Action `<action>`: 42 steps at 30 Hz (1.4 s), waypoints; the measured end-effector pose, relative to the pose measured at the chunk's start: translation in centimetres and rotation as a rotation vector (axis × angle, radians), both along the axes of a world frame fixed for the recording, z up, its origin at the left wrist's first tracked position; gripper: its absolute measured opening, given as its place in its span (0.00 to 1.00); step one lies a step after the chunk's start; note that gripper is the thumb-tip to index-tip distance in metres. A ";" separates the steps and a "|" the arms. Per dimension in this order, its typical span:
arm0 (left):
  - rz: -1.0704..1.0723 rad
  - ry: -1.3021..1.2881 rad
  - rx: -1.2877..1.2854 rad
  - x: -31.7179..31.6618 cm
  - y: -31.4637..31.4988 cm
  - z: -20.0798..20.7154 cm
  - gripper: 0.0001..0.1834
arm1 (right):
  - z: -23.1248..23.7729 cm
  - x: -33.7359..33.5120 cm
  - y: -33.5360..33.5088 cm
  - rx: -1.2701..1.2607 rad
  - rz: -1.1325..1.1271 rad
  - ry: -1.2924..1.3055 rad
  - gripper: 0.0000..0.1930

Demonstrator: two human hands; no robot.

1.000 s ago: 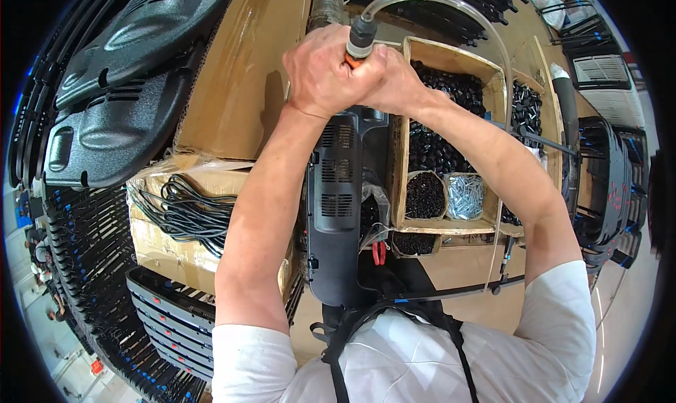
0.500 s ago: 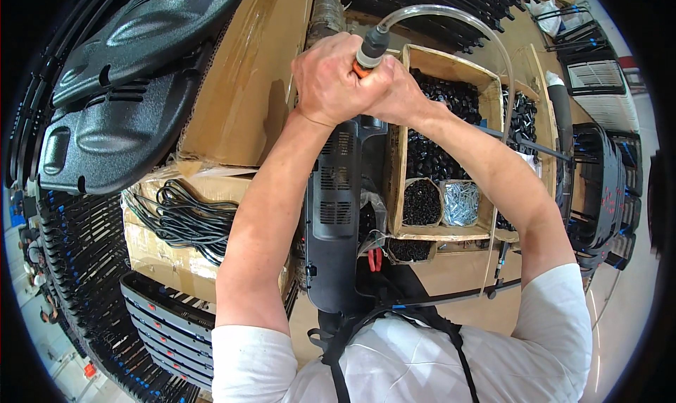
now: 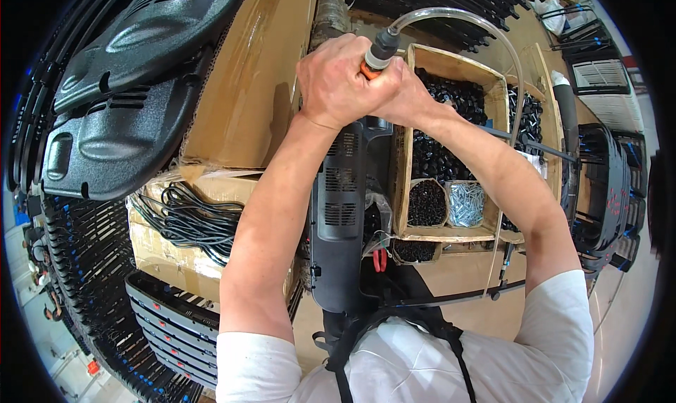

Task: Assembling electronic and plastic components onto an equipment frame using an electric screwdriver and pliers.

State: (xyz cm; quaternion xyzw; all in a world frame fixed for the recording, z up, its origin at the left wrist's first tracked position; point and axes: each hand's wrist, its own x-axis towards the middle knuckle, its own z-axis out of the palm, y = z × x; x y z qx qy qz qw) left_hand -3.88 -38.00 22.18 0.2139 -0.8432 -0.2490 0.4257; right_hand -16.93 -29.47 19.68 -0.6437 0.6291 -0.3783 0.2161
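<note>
Both hands are clasped around an upright pneumatic tool (image 3: pixel 373 65), whose orange body and dark hose fitting show above the fists. My left hand (image 3: pixel 334 81) wraps it from the left with the thumb across. From the right, my right hand (image 3: pixel 403 89) closes on the same tool, partly behind the left. A clear hose (image 3: pixel 458 13) arches from the fitting to the right and down past my right forearm. Under the hands lies a long black plastic housing (image 3: pixel 339 248) with vent slots, reaching toward my body. The tool's lower end is hidden by my hands.
Right of the housing, a wooden box (image 3: pixel 400 213) holds black plastic parts, dark screws and silver screws (image 3: pixel 465 204). Left are a tall cardboard box (image 3: pixel 246 86), coiled black cables (image 3: pixel 190 220) on another carton, large black covers (image 3: pixel 120 146) and stacked grey-black panels (image 3: pixel 172 325).
The whole view has shifted slightly, so everything sits a little further right and lower. Both hands keep the same grip on the tool.
</note>
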 end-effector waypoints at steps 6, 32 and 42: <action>0.182 -0.048 0.191 2.9 2.7 2.9 0.17 | -0.2 -0.4 -0.4 0.192 -0.044 -0.082 0.18; -0.071 0.076 2.213 13.9 32.6 -11.6 0.15 | 14.4 4.9 29.9 -0.124 -0.398 -0.414 0.21; -0.554 -0.811 1.006 10.3 37.3 -17.7 0.28 | 14.5 19.8 65.7 -0.170 -1.303 -0.575 0.31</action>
